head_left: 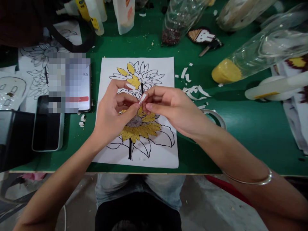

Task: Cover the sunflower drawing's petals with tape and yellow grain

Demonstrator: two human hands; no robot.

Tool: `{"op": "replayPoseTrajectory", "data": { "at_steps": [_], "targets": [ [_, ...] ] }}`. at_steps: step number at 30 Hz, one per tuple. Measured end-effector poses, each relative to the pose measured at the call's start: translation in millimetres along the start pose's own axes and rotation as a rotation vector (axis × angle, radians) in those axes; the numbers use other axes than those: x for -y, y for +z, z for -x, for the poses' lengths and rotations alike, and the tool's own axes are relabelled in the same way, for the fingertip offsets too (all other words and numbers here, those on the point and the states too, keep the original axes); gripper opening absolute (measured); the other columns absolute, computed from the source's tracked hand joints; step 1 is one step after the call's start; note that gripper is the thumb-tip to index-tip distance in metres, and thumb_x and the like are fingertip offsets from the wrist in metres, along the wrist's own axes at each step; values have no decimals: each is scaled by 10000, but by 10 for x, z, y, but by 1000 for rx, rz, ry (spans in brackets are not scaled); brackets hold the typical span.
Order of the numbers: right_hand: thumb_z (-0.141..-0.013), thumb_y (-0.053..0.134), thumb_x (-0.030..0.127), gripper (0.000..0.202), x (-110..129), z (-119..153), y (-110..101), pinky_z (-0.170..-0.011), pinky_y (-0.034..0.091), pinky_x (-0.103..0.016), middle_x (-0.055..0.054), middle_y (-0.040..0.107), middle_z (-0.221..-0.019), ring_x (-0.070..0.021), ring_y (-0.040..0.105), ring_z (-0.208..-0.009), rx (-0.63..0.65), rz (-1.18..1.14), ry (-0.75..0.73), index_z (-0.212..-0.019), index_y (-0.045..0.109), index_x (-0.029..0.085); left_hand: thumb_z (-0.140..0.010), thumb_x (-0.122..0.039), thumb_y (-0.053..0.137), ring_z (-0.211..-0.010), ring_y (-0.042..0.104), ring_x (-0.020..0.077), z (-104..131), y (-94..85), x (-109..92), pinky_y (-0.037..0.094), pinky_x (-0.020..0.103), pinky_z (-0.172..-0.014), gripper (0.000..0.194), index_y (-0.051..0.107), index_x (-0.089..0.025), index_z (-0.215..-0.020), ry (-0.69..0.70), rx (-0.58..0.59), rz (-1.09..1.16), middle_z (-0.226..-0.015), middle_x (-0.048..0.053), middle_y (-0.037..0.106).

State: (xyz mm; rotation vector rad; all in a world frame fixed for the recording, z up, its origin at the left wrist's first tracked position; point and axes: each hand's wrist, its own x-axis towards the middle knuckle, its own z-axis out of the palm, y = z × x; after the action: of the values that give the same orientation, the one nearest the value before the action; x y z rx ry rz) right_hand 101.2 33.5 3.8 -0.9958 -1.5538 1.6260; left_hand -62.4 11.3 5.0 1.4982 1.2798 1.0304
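Observation:
Over a sheet of paper [156, 160] with two printed sunflowers, my left hand [113, 109] and my right hand [173, 106] meet fingertip to fingertip. Between them is a small white strip [142, 98], pinched by both hands. Something pale shows at my left index fingertip; I cannot tell whether it is nail or paper. The lower sunflower [141, 130] has petals covered in yellow grains and a greyish centre. On the upper sunflower [136, 81] a few petals are yellow and the others white. My hands hide part of both flowers.
White paper scraps [196, 91] and a tape roll [218, 117] lie right of the sheet. Beyond are a bottle with yellow grains [226, 72], a bottle with dark grains [172, 35], keys [208, 46] and glue bottles [95, 19]. Two phones [48, 125] lie left.

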Motion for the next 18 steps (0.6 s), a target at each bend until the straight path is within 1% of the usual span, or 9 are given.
{"op": "replayPoseTrajectory", "data": {
  "at_steps": [3,7,10,14,18],
  "targets": [
    [-751,548,106,61,-1,2,21,-661,486,-266,0,604,-754,-104,581,-717,-18,62,-3,-787,546,155,-723,-137,576,-621,608,91,-2,7,20,502,221,-594,302,420,-240,-961,1,1,-3,-685,-57,619],
    [-743,571,122,58,-24,13,74,-627,462,-258,16,590,-706,-108,568,-679,-116,240,-78,-735,534,166,-707,-106,550,-573,556,80,12,30,40,453,197,-533,332,420,-234,-983,36,20,-53,-632,-77,564],
    [-750,548,108,84,-39,26,111,-610,437,-257,18,584,-695,-114,561,-665,-167,387,-119,-722,510,177,-697,-86,518,-554,527,76,31,54,47,419,190,-498,347,423,-234,-996,63,27,-107,-622,-82,541],
    [-770,482,88,110,-56,37,120,-601,405,-259,13,569,-694,-125,541,-665,-172,525,-177,-741,469,194,-709,-82,508,-567,549,78,46,72,34,431,198,-521,353,419,-234,-1015,58,10,-182,-646,-75,565],
    [-766,439,56,146,-94,40,110,-611,385,-267,4,551,-710,-128,514,-675,-165,634,-265,-756,438,201,-722,-73,507,-568,563,78,39,66,24,449,212,-554,350,398,-230,-1016,38,27,-206,-671,-71,597]
  ]
}}
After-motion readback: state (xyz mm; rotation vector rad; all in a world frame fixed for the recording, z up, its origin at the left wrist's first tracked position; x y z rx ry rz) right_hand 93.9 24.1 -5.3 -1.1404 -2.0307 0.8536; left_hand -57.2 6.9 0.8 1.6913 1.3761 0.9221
